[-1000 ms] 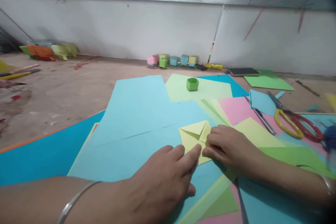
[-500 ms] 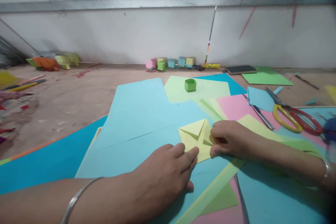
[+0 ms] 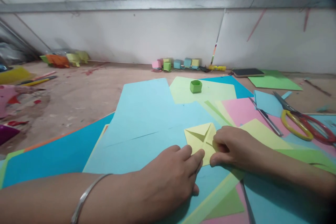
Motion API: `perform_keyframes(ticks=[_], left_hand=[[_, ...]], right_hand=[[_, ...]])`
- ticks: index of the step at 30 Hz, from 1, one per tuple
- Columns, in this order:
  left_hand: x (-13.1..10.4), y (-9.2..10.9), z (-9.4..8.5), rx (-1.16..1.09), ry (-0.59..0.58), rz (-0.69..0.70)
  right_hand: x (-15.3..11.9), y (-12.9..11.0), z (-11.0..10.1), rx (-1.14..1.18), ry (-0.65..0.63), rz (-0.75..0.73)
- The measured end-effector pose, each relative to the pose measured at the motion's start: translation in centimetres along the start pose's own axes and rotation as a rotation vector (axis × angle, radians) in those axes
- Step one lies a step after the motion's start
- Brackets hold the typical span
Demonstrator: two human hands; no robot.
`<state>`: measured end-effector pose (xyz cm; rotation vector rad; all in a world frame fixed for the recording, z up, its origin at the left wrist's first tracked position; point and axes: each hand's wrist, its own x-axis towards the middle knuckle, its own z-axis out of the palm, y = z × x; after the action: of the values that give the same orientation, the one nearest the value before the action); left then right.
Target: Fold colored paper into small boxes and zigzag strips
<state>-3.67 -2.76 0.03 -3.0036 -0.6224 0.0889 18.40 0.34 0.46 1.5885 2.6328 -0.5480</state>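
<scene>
A small yellow paper (image 3: 201, 134), folded with flaps toward its middle, lies on a large light blue sheet (image 3: 141, 112). My left hand (image 3: 173, 175) rests palm down at its lower left, fingers extended, with the fingertips on the paper. At the paper's right edge my right hand (image 3: 231, 147) is closed, thumb and fingers pinching the edge. Its fingertips partly hide that side of the paper. Beyond the folded piece stands a small green paper box (image 3: 196, 86) on a pale green sheet (image 3: 178, 91).
Scissors (image 3: 298, 122) with yellow and red handles and a pen (image 3: 269, 120) lie at the right. A phone (image 3: 248, 72) and small paper blocks (image 3: 177, 64) sit along the wall. Paper strips and coloured sheets surround my hands. Pink paper (image 3: 7, 98) is at the far left.
The whole view has shifted, so things appear farther right. My right fingers have pressed the right flap of the yellow paper slightly inward. My left hand stays on the paper.
</scene>
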Motion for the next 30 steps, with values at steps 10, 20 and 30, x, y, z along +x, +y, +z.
perform_keyframes(ticks=[10, 20, 30], left_hand=[[0.6, -0.2, 0.1, -0.086, 0.055, -0.015], [0.4, -0.6, 0.0, -0.064, 0.000, 0.022], [0.0, -1.0, 0.7, -0.118, 0.260, 0.034]], right_hand=[[0.0, 1.8, -1.2, 0.187, -0.151, -0.060], [0.0, 2.7, -0.9, 0.248, -0.132, -0.148], [-1.8, 1.8, -2.5, 0.137, -0.141, -0.192]])
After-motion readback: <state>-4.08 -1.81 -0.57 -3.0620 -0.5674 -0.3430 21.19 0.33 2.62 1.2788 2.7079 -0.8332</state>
